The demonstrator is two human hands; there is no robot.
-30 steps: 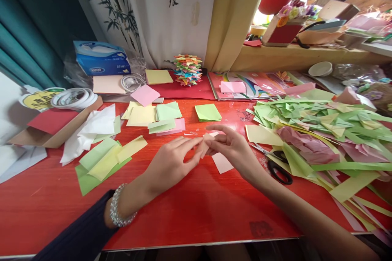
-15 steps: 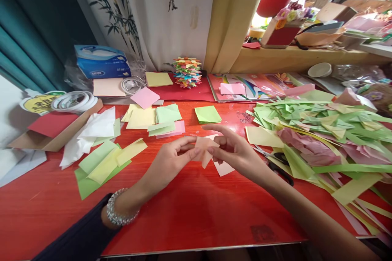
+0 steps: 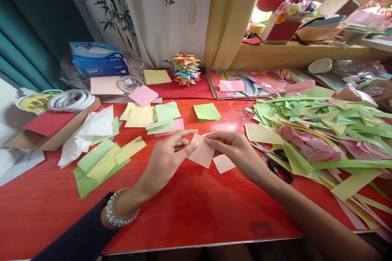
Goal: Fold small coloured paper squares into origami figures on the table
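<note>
Pretty bright shot overall, daylight pouring in from the upper right where the window ledge (image 3: 306, 55) sits, and that corner is close to blown out. The red table (image 3: 196, 212) has a soft sheen with pale glare patches near the middle. Shadows are faint and soft, mostly tucked under the hands. The teal curtain (image 3: 27, 40) on the left stays dark. Wide-angle lens bends the edges noticeably, and the far right looks smeared and soft.

Left hand (image 3: 167, 159) and right hand (image 3: 237, 151) meet at centre, fingers pinched, forearms angled inward.
</note>
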